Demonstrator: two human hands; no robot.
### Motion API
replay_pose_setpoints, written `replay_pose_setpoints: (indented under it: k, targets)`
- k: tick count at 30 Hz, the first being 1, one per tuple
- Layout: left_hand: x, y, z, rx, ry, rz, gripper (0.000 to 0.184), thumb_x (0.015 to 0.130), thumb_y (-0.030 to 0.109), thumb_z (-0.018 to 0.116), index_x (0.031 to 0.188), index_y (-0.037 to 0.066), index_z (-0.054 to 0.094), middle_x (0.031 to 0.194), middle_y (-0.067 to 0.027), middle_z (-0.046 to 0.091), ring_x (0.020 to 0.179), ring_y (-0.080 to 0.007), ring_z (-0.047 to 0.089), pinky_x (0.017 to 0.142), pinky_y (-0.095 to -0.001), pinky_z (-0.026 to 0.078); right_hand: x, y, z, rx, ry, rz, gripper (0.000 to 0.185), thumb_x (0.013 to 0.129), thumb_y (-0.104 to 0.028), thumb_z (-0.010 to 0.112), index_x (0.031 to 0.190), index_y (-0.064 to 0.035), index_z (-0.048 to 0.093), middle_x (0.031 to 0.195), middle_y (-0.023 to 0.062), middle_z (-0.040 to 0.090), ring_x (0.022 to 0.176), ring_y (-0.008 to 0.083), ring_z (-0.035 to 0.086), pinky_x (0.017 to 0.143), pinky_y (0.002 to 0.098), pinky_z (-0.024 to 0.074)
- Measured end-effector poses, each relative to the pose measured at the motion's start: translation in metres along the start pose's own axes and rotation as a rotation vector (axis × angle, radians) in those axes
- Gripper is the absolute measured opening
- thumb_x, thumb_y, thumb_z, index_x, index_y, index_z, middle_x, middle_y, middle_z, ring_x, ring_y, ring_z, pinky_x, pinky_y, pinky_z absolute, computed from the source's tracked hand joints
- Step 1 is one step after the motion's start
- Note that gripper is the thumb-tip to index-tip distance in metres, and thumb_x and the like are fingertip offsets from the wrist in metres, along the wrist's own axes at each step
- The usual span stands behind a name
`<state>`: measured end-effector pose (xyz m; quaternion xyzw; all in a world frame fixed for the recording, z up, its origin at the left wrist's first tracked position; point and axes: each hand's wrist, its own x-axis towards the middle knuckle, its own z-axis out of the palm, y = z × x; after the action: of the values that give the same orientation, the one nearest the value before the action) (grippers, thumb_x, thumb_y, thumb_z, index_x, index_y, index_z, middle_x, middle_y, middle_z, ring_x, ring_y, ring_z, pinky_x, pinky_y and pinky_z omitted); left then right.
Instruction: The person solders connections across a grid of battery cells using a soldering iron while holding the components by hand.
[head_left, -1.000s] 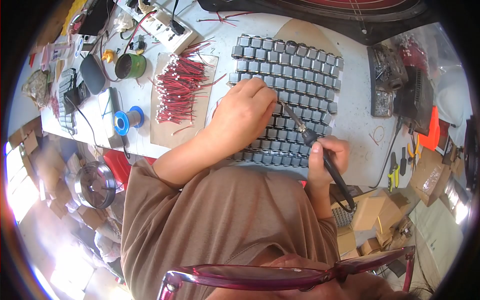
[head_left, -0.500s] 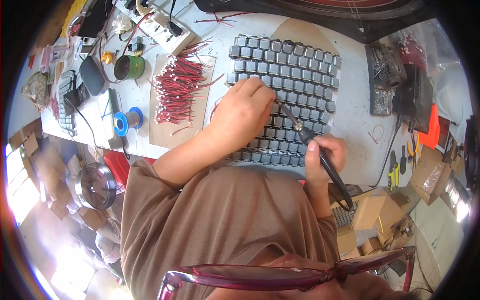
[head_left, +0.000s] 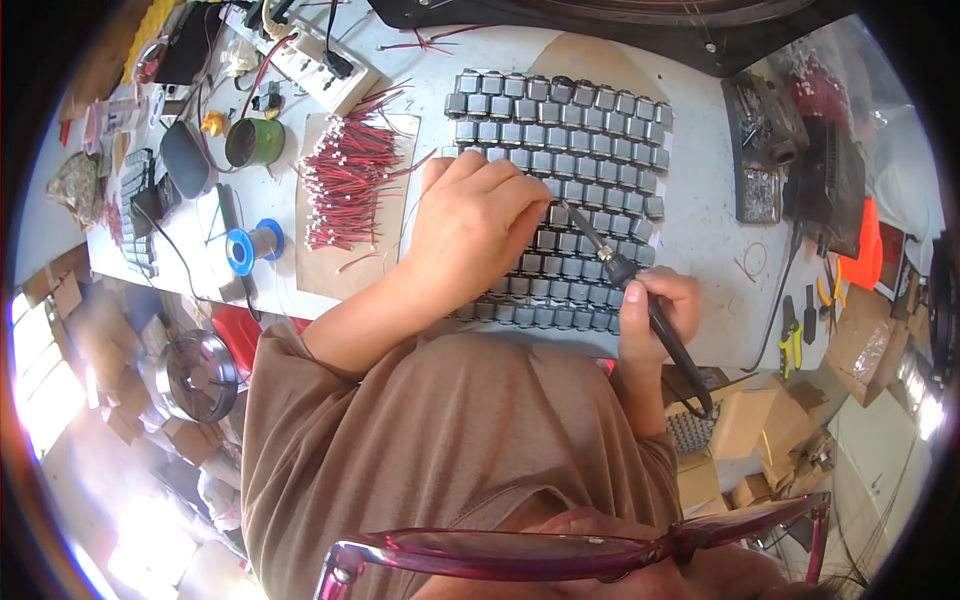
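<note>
Rows of small square metal-cased parts cover the middle of the table. My right hand grips a soldering iron by its black handle. The iron's thin tip points up and left among the parts, close to my left fingertips. My left hand rests over the left side of the rows, its thumb and fingers pinched together. Whatever is in that pinch is too small or hidden to name. Left of this hand, a heap of red and black wires with white connectors lies on a brown board.
A blue spool of solder wire, a green tin and a white power strip are on the left. At right stand a dark metal box and yellow-handled cutters. A dark curved frame spans the far edge.
The view has shifted slightly, so the table appears a little further left. Against the parts, the soldering iron and my right hand have moved slightly right. My left hand stays pinched over the rows.
</note>
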<state>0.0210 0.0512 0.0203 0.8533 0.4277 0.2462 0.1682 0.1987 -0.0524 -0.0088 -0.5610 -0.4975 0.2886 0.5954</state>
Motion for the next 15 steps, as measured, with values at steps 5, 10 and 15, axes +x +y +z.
replay_pose_setpoints:
  k: [5, 10, 15]
  targets:
    - [0.0001, 0.0008, 0.0068, -0.042, -0.017, -0.02, 0.011, 0.066, 0.006, 0.064, 0.072, 0.011, 0.057, 0.069, -0.0007, 0.054, 0.066, -0.0203, 0.05, 0.061, -0.0328, 0.034, 0.0015, -0.0001, 0.0029, 0.019, 0.008, 0.008, 0.019, 0.073, -0.005, 0.061, 0.084, -0.0005, 0.047, 0.074, 0.0072, 0.05, 0.059, 0.0089, 0.045, 0.054, 0.021, 0.0383]
    - [0.0022, -0.0002, 0.0081, -0.017, -0.006, 0.005, 0.01, 0.066, 0.007, 0.063, 0.073, 0.011, 0.057, 0.067, -0.0006, 0.052, 0.064, -0.0205, 0.048, 0.06, -0.033, 0.033, 0.001, 0.0008, 0.0026, -0.022, -0.002, 0.006, 0.019, 0.073, -0.005, 0.061, 0.084, -0.0007, 0.047, 0.073, 0.0067, 0.05, 0.059, 0.009, 0.046, 0.054, 0.0211, 0.0382]
    - [0.0024, -0.0015, 0.0082, -0.018, -0.018, 0.009, 0.01, 0.066, 0.007, 0.063, 0.073, 0.011, 0.057, 0.067, -0.0004, 0.052, 0.064, -0.0203, 0.048, 0.06, -0.0327, 0.033, 0.0012, 0.0014, 0.0014, -0.02, -0.018, 0.013, 0.018, 0.073, -0.005, 0.061, 0.084, -0.0006, 0.047, 0.073, 0.0067, 0.05, 0.059, 0.0091, 0.046, 0.053, 0.0211, 0.0382]
